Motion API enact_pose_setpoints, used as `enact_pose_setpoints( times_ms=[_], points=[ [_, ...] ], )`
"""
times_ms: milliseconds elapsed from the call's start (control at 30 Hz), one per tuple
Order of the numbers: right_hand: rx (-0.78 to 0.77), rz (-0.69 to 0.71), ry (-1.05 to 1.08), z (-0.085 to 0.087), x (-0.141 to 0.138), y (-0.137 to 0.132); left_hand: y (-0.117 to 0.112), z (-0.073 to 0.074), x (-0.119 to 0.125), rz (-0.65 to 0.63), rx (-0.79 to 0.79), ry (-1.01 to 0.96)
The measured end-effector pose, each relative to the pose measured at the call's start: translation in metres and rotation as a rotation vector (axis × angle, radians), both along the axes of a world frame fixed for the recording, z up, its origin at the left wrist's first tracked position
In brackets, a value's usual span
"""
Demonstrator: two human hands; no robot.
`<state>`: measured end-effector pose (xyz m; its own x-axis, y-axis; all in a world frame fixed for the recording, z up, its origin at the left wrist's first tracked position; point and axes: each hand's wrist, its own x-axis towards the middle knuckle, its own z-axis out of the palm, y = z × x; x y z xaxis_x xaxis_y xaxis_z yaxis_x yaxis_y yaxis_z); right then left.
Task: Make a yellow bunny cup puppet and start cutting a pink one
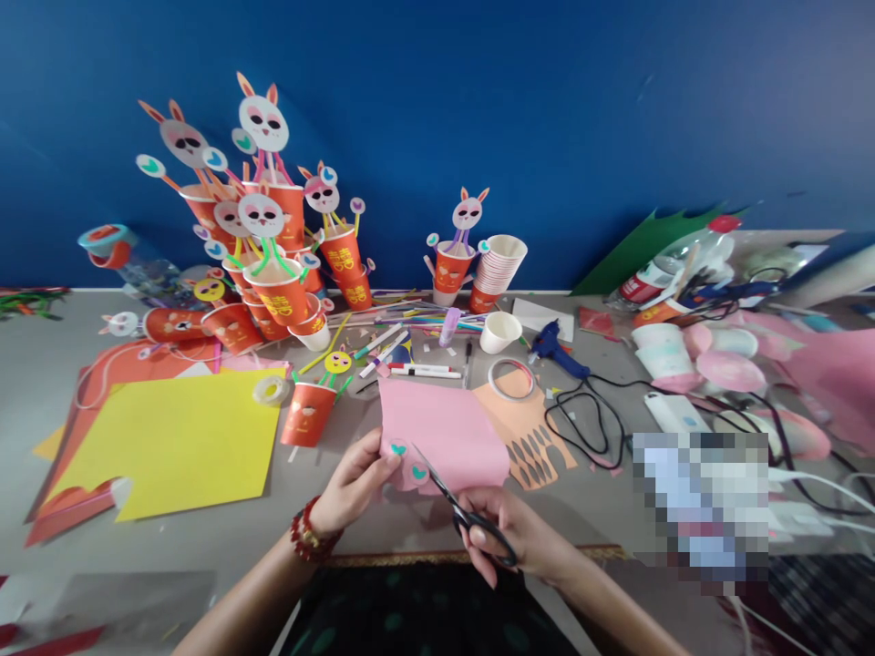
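My left hand point(355, 483) pinches the lower left edge of a pink paper sheet point(444, 433) that carries small teal heart shapes near my fingers. My right hand point(509, 533) grips black-handled scissors point(455, 501), whose blades point up and left into the bottom edge of the pink paper. A red bead bracelet point(307, 538) sits on my left wrist. Both hands hover just above the grey table's point(205, 547) near edge.
A yellow sheet point(170, 442) lies at left over orange paper. Stacked orange rabbit cups point(273, 273) stand at the back, with markers and straws beside them. A tape ring point(510, 378), blue glue gun point(553, 346) and black cable point(594, 415) lie right of the pink paper.
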<state>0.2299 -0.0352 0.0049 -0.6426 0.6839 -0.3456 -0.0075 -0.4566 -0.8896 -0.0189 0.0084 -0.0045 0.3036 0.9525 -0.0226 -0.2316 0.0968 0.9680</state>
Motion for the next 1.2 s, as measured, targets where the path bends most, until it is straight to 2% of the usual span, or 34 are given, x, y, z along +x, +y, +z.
enact_pose_setpoints(
  times_ms=[800, 1200],
  points=[
    [0.052, -0.004, 0.012, 0.005, -0.001, 0.0, -0.002, -0.001, 0.0, 0.008, -0.057, -0.009],
    [0.036, 0.006, -0.01, 0.009, 0.001, 0.002, 0.002, 0.016, 0.002, -0.039, -0.068, -0.016]
  ],
)
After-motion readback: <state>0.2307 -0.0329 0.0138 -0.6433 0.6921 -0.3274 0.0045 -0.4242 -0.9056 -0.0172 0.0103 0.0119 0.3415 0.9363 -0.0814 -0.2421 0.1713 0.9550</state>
